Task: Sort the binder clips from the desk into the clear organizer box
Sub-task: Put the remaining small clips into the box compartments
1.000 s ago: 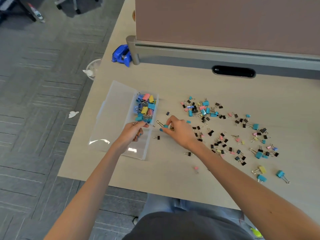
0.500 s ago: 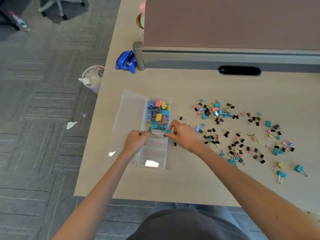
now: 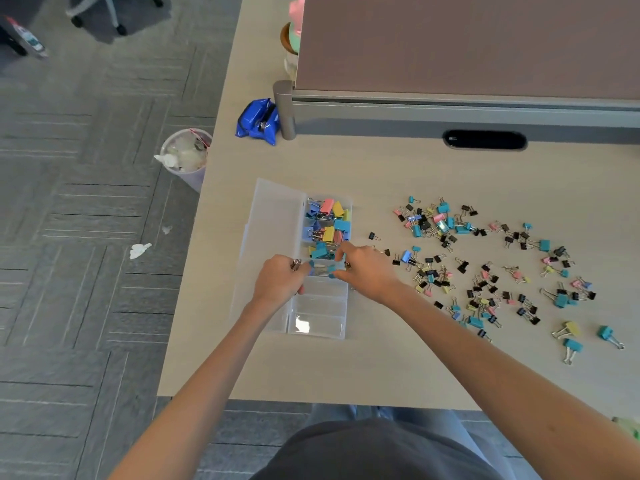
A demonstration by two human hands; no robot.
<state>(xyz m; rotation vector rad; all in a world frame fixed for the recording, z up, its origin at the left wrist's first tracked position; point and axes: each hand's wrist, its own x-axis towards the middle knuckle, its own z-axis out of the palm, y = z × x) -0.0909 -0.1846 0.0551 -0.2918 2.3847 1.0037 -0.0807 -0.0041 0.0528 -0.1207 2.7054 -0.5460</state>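
Note:
The clear organizer box [image 3: 318,308] lies on the desk [image 3: 381,368] with its lid [image 3: 273,220] open to the left. Its far compartments hold several coloured binder clips [image 3: 329,220]; the near ones look bare. My left hand [image 3: 280,280] is over the box's left side, fingers curled round a clip with wire handles [image 3: 295,264]. My right hand [image 3: 369,270] reaches over the box's right wall and pinches a small clip [image 3: 347,265] at a middle compartment. A pale blue clip [image 3: 322,270] sits between the two hands. Several loose clips [image 3: 485,271] are scattered to the right.
A blue packet [image 3: 258,121] lies at the foot of the brown partition [image 3: 467,46], which has a dark cable slot [image 3: 485,140]. A waste bin [image 3: 185,157] stands on the floor by the desk's left edge. Scraps of paper [image 3: 140,250] lie on the carpet.
My right hand moved left from the desk surface to over the box, carrying a clip. My left hand stayed at the box. The view shifted, so everything sits further right in frame.

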